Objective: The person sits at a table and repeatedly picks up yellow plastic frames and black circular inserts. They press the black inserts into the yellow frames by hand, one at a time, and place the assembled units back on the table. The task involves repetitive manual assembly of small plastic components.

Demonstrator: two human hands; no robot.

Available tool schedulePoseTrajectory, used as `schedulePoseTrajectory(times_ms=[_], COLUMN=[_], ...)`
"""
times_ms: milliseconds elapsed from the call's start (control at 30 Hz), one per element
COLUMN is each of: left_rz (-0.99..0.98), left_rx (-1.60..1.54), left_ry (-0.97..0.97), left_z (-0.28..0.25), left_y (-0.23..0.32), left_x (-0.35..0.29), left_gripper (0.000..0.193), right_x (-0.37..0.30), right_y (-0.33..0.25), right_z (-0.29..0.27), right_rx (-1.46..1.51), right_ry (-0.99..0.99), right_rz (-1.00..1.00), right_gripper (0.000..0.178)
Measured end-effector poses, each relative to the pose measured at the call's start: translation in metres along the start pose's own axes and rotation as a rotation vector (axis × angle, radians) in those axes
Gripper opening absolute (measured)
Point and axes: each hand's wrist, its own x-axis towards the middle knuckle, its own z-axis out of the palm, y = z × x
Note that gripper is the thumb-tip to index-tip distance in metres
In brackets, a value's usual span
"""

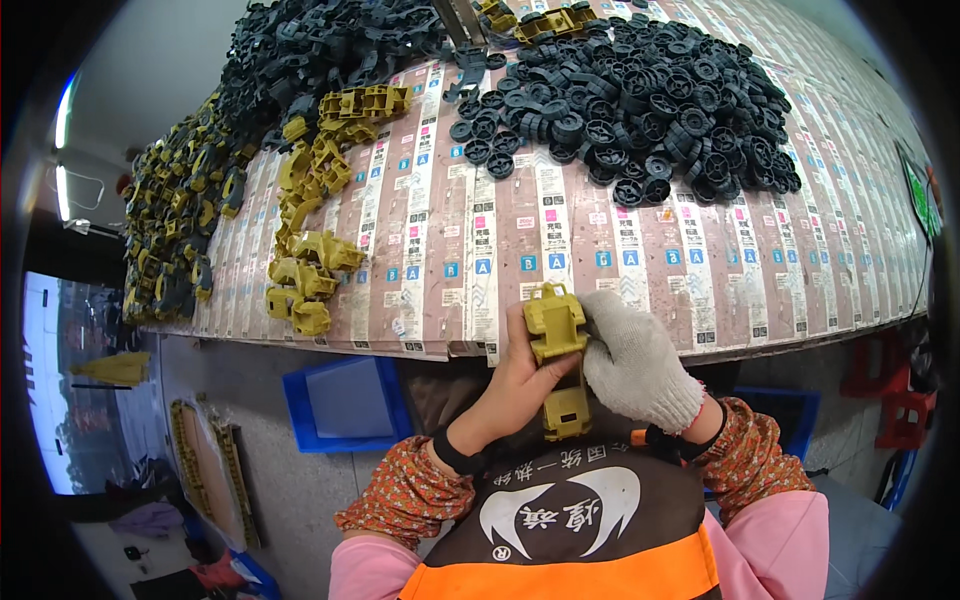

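Yellow part in hand, right fingertips hidden

Your bare left hand (pixel 515 383) is gripping a yellow plastic part (pixel 557 322) by the counter's (pixel 440 300) near edge. Thumb's crossing it; can't tell if the yellow section (pixel 568 412) showing below is the same piece. Your gloved right hand (pixel 637 362) is meeting its right side, grip state unclear. Dark-parts pile (pixel 330 65) is running off the top.
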Motion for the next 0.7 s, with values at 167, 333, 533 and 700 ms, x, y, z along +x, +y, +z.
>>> schedulePoseTrajectory(times_ms=[167, 333, 533, 700], left_rz=[0.072, 0.057, -0.126, -0.126], left_rx=[0.237, 0.173, -0.559, -0.775], left_ry=[-0.114, -0.129, 0.098, 0.166], left_z=[-0.004, -0.005, -0.01, -0.024], left_y=[0.01, 0.014, 0.029, 0.042], left_x=[0.002, 0.007, 0.02, 0.02], left_gripper=[0.072, 0.072, 0.059, 0.04], right_x=[0.005, 0.014, 0.083, 0.1], right_y=[0.002, -0.001, 0.036, 0.062], right_z=[-0.015, -0.029, -0.08, -0.101], right_rx=[-0.106, -0.087, -0.723, -1.081], right_ry=[-0.1, -0.149, 0.284, 0.19], right_rz=[0.012, 0.02, -0.149, -0.188], right_gripper=[0.026, 0.028, 0.022, 0.015])
